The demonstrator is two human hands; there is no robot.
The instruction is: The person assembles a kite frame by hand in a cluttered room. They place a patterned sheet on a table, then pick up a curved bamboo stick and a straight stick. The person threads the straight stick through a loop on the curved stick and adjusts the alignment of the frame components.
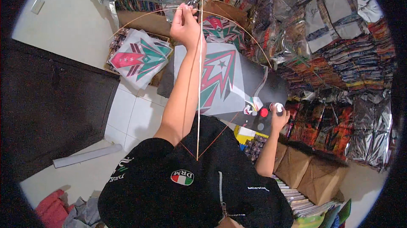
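Observation:
My left hand [183, 21], raised at the far side, pinches a kite frame near the crossing of its thin sticks. The frame [199, 79] has a long straight spine running toward my chest and a bowed cross stick arching to both sides; thin string meets at the spine's near end. Below it, a translucent kite sheet [218, 77] with red and green pattern and a star lies on a black board. At the right, my right hand [280, 120] closes around a small dark container [278, 107] with a white top. A red round cap [264, 112] sits beside it.
More printed kite sheets [142, 58] lie on a box at the left. Bundled, plastic-wrapped stacks [335, 62] rise along the right and back. A dark panel [51, 105] stands left; a white roll [87, 156] lies on the floor. Brown cartons [309, 168] stand near right.

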